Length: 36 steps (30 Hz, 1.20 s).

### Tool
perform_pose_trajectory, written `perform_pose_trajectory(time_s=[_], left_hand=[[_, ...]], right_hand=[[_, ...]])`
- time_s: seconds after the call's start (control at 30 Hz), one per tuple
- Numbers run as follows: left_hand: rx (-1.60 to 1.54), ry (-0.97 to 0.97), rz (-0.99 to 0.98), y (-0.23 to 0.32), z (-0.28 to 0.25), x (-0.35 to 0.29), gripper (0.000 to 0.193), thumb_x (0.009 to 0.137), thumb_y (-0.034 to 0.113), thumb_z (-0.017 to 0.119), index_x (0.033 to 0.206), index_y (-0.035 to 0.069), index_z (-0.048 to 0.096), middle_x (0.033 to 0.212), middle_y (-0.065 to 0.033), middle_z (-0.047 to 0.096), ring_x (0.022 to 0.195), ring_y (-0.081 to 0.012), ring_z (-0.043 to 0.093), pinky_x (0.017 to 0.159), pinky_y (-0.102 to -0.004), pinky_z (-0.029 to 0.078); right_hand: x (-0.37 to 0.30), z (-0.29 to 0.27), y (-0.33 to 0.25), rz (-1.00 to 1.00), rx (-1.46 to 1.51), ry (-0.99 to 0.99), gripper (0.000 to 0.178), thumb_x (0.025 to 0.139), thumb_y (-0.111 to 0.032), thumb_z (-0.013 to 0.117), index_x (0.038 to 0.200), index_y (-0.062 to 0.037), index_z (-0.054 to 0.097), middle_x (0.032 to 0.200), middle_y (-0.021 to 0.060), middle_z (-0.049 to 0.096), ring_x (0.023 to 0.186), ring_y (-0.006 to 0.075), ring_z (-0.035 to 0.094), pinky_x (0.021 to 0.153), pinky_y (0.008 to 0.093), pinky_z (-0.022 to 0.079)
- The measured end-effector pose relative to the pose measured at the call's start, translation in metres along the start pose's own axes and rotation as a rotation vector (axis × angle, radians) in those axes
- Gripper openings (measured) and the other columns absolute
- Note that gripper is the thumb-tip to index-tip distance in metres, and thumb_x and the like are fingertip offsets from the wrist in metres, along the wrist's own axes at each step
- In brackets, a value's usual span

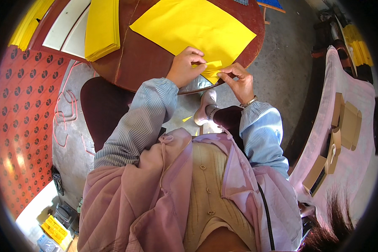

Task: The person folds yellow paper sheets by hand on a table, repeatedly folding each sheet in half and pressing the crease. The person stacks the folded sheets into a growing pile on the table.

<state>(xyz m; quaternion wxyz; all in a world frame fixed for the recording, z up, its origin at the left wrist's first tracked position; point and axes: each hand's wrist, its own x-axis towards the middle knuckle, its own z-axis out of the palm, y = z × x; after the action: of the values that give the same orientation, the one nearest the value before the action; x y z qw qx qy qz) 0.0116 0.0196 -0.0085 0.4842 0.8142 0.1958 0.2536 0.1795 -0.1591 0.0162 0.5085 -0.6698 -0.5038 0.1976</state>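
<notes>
A large yellow paper sheet (193,26) lies on a round dark brown table (143,59), its near corner folded over at the table's edge. My left hand (185,67) pinches the folded corner from the left, fingers curled onto the paper. Pinching the same fold from the right is my right hand (238,82), which wears a bracelet at the wrist. Both forearms are in blue striped sleeves.
A stack of yellow sheets (101,29) rests on the table's left part. Brown cardboard boxes (344,126) lie on a pink-covered surface at the right. A red patterned mat (21,126) is on the left. My shoe (206,107) rests on the grey floor under the table edge.
</notes>
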Motion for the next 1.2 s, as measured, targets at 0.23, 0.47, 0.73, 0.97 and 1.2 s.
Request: perform_pose_trajectory(time_s=[0.23,0.47,0.73,0.97,1.2], left_hand=[[0.008,-0.019,0.071,0.003,-0.002,-0.003,0.018,0.084,0.014,0.083,0.098,0.004,0.079,0.123,-0.0101,0.069,0.109,-0.0249,0.070,0.094,-0.0335,0.057],[0.037,0.055,-0.018,0.007,0.005,-0.001,0.018,0.083,0.016,0.086,0.094,0.003,0.079,0.119,-0.0100,0.071,0.106,-0.0248,0.072,0.094,-0.0331,0.057],[0.008,0.001,-0.016,0.002,0.000,0.000,0.015,0.086,0.013,0.083,0.097,0.004,0.080,0.122,-0.0104,0.070,0.110,-0.0247,0.071,0.096,-0.0330,0.057],[0.008,-0.054,0.017,0.002,-0.007,-0.002,0.017,0.084,0.014,0.084,0.097,0.004,0.080,0.123,-0.0102,0.069,0.112,-0.0234,0.069,0.095,-0.0316,0.056],[0.037,0.051,0.014,0.005,0.005,-0.001,0.018,0.083,0.015,0.085,0.095,0.003,0.079,0.119,-0.0100,0.070,0.106,-0.0241,0.071,0.093,-0.0321,0.057]], right_hand=[[0.000,0.003,0.004,0.046,0.057,0.014,0.015,0.088,-0.004,0.085,0.102,-0.0021,0.079,0.092,0.0040,0.071,0.081,0.0123,0.069,0.074,0.0263,0.057],[-0.002,0.006,-0.001,-0.003,0.069,0.047,0.016,0.087,0.000,0.085,0.101,-0.0027,0.077,0.090,0.0033,0.071,0.077,0.0105,0.067,0.070,0.0252,0.054],[-0.001,0.001,-0.002,-0.032,-0.017,0.014,0.012,0.088,-0.002,0.084,0.099,0.0002,0.079,0.093,0.0068,0.073,0.081,0.0151,0.072,0.073,0.0273,0.057],[-0.001,0.004,0.005,0.024,0.042,0.023,0.013,0.087,-0.003,0.085,0.098,-0.0003,0.078,0.091,0.0057,0.072,0.078,0.0125,0.071,0.070,0.0259,0.056],[-0.003,0.005,0.004,0.043,0.058,0.029,0.021,0.087,-0.005,0.087,0.105,-0.0051,0.077,0.091,0.0020,0.069,0.081,0.0096,0.066,0.075,0.0249,0.055]])
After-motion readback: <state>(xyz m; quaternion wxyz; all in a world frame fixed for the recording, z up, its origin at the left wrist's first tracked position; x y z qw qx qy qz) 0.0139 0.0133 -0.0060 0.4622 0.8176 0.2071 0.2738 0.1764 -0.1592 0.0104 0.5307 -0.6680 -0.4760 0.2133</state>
